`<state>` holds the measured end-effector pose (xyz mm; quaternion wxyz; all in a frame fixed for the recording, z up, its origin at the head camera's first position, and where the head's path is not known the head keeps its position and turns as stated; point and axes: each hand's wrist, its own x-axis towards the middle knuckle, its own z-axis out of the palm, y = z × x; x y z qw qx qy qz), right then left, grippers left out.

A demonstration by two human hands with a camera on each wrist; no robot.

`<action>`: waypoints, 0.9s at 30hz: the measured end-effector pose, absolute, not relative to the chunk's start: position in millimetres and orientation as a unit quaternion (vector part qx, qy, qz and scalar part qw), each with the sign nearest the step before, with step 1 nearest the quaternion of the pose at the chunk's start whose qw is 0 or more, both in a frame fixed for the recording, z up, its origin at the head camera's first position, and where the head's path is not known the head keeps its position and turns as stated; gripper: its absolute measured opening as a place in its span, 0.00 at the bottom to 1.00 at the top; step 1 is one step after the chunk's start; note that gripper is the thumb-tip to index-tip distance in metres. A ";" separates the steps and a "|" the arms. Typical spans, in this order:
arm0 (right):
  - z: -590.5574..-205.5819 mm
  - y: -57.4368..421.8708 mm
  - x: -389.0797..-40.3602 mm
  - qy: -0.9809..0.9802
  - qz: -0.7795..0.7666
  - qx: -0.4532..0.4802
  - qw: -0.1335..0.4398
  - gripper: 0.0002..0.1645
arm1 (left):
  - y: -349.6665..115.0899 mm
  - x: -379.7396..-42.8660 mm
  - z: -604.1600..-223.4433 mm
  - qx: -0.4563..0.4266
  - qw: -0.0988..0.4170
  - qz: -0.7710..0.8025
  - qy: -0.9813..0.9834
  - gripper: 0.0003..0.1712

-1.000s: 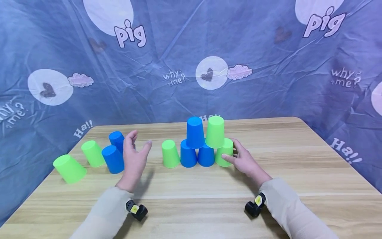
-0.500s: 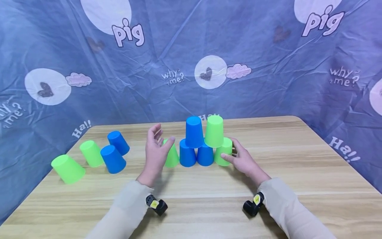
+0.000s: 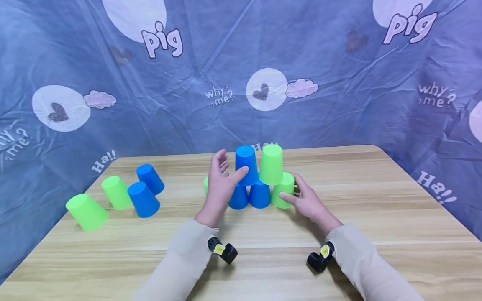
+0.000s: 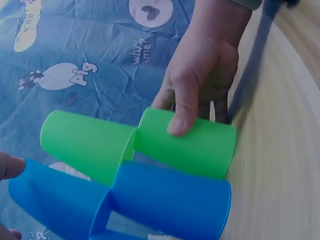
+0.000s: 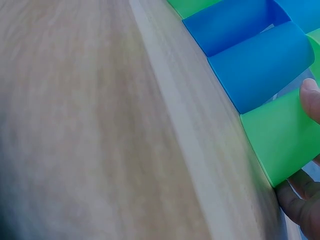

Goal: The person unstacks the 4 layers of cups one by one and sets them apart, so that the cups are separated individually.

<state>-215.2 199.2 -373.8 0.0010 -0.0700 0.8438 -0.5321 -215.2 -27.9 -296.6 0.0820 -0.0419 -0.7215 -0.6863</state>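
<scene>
Upside-down plastic cups form two tiers at the table's middle. In the lower row stand a green cup (image 3: 205,186), largely hidden behind my left hand, two blue cups (image 3: 260,196) and a right-end green cup (image 3: 282,193). Above them sit an upper blue cup (image 3: 244,156) and an upper green cup (image 3: 271,165). My left hand (image 3: 221,180) is at the upper blue cup, thumb across its front, fingers spread on its left side; the left wrist view has the thumb tip (image 4: 11,166) at its base end. My right hand (image 3: 306,201) holds the right-end green cup between thumb and fingers.
Two green cups (image 3: 86,212) and two blue cups (image 3: 143,200) stand apart at the table's left. The wooden table (image 3: 271,267) ends at a blue printed cloth (image 3: 188,108) hanging behind it.
My left hand has moved right, from beside the separate blue cups, past the lower left green cup, to the upper blue cup. The right hand has kept its hold in place.
</scene>
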 end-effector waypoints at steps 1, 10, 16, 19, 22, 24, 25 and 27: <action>-373.8 198.9 -215.1 0.844 -0.532 -0.070 0.001 0.40 | -25.8 -216.0 -296.7 -0.036 0.079 -0.688 -0.721 0.43; -372.0 199.5 -215.4 0.840 -0.539 -0.067 0.000 0.41 | -7.3 -220.8 -288.7 0.019 0.097 -0.713 -0.694 0.45; -373.1 200.3 -216.3 0.838 -0.541 -0.070 -0.002 0.40 | 4.2 -221.6 -285.2 0.027 0.126 -0.712 -0.690 0.45; -373.0 200.5 -216.2 0.838 -0.541 -0.069 -0.003 0.41 | 9.8 -222.2 -285.5 0.032 0.136 -0.699 -0.701 0.46; -372.6 200.7 -216.1 0.838 -0.542 -0.067 -0.005 0.41 | 14.2 -225.3 -288.6 0.036 0.144 -0.675 -0.723 0.45; -372.7 200.5 -216.4 0.836 -0.544 -0.069 -0.003 0.41 | 15.6 -227.9 -291.3 0.039 0.150 -0.661 -0.734 0.45; -372.8 200.3 -216.5 0.836 -0.544 -0.070 -0.002 0.41 | 15.8 -229.1 -292.6 0.041 0.151 -0.658 -0.737 0.45; -373.2 199.7 -216.8 0.836 -0.544 -0.071 0.001 0.41 | 15.8 -231.4 -294.9 0.036 0.153 -0.660 -0.734 0.44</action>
